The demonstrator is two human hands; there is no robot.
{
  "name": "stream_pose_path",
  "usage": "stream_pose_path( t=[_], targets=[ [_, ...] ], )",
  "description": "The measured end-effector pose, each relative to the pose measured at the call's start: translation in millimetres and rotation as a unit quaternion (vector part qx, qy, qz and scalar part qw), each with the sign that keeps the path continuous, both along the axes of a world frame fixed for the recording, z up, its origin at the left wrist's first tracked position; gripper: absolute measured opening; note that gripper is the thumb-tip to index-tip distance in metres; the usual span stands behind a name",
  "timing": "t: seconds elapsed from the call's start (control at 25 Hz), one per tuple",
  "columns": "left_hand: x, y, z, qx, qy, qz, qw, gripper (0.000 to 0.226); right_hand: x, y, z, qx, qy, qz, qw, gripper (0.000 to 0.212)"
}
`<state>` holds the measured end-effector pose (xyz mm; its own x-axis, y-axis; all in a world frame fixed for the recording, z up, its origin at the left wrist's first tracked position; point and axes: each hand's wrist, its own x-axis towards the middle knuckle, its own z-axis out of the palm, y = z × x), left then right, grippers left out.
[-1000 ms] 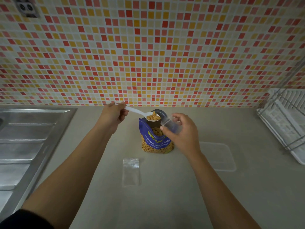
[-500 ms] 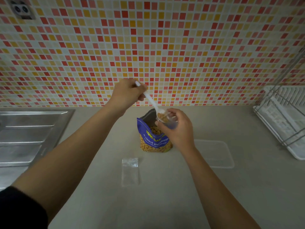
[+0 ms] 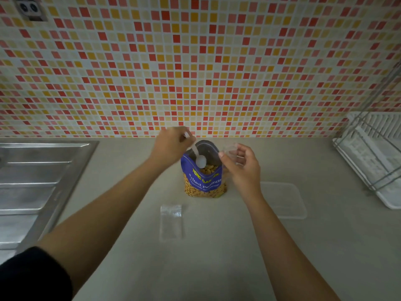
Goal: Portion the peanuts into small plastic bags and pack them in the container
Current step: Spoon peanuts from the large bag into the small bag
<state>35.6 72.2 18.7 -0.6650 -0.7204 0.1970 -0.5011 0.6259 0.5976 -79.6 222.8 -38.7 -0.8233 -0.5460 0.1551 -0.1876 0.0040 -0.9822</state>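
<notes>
The left hand (image 3: pixel 171 146) grips a white plastic spoon (image 3: pixel 198 158) by the handle, its bowl dipped inside the open mouth of the blue salted peanuts bag (image 3: pixel 204 181), just above the nuts. The bag stands upright on the bench (image 3: pixel 217 257) near the tiled wall. The right hand (image 3: pixel 243 168), just beside the bag's right edge, pinches 1 small clear plastic bag (image 3: pixel 231 152) with fingers curled. Another flat plastic bag (image 3: pixel 171 221) lies on the bench nearer the person. A clear container (image 3: pixel 284 200) sits to the right, apart from the peanuts
</notes>
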Motion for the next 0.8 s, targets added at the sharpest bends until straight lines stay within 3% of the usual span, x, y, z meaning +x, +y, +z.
stream_pose_path(
  t=[0.08, 0.2, 0.36, 0.52, 0.8],
  targets=[
    [-9, 14, -25, -0.099, -0.109, 0.009, 0.989, 0.026, -1, 1, -4, -0.005, -0.02, 0.0, 1.0, 0.044],
    [-26, 30, -33, -0.074, -0.198, 0.048, 0.976, 0.03, -1, 0, -4, -0.012, -0.026, 0.005, 1.0, 0.045],
    [-33, 28, -27, 0.041, -0.135, 0.134, 0.981, 0.031, 0, -1, -6, -0.008, -0.024, 0.019, 0.999, 0.049],
    [-25, 9, -34, 0.167, -0.056, 0.153, 0.972, 0.029, -1, 4, -6, -0.02, -0.029, 0.03, 0.999, 0.046],
    [-8, -2, -30, 0.334, 0.122, 0.146, 0.923, 0.026, -3, 12, -3, -0.02, -0.03, 0.009, 0.999, 0.045]
  ],
)
